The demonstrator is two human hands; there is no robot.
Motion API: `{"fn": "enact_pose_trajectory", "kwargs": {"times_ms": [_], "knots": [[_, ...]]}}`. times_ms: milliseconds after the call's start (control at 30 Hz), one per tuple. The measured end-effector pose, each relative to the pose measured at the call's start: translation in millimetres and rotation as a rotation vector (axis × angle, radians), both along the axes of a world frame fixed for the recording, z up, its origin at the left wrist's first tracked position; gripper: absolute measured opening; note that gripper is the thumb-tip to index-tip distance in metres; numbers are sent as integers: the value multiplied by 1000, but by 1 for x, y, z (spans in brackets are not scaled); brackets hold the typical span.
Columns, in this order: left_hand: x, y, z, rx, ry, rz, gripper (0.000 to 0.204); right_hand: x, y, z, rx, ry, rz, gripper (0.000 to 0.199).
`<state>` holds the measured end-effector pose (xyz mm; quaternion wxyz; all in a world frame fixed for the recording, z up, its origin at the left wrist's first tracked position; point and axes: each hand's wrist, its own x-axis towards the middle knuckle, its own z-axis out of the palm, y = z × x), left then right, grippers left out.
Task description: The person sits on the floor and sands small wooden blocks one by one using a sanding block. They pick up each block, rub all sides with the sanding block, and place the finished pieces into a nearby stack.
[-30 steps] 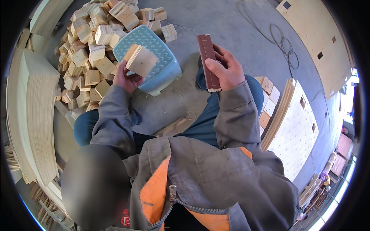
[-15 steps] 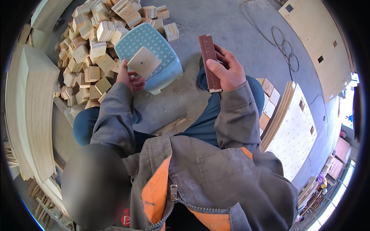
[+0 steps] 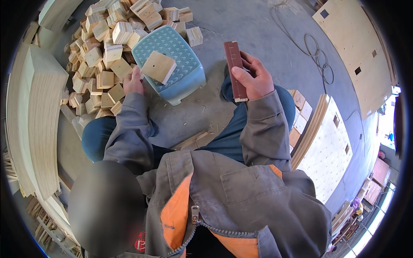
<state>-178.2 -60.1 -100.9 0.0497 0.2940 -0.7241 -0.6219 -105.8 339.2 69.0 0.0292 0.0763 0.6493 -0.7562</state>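
Observation:
A square plywood block (image 3: 158,66) with a small hole in its face rests on the pale blue plastic stool (image 3: 183,84). Its layered edge faces right and toward me. Just left of this block is my left hand (image 3: 134,81), fingers loosely bent and nothing visible in them, close to the pile of plywood blocks (image 3: 102,80). My right hand (image 3: 257,79), over my right knee, grips a long sanding block (image 3: 235,71) wrapped in reddish-brown abrasive paper. The thumb lies across its face, and the other fingers go behind it.
Tall stacks of plywood sheet (image 3: 45,116) stand on the left. To the right are a row of blocks (image 3: 300,112), a stack of perforated boards (image 3: 327,146) and a large panel with square holes (image 3: 352,51). A cable (image 3: 316,53) coils across the floor.
My left hand has come off the plywood block and moved left toward the pile. The plywood block now lies on the stool. My right hand keeps the sanding block nearly in place.

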Motion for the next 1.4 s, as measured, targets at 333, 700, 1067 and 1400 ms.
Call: {"fn": "enact_pose_trajectory", "kwargs": {"times_ms": [333, 700, 1067, 1400], "knots": [[27, 29, 8, -338, 183, -429, 121, 1, -2, 3, 17, 11, 10, 64], [43, 61, 78, -476, -256, -599, 109, 1, -1, -1, 55, 54, 24, 65], [38, 61, 63, -876, 245, -671, 110, -1, 0, -14, 234, 48, 37, 63], [26, 78, 88, -843, -2, -628, 115, 0, -24, -41, 734, 169, 179, 67]]}}
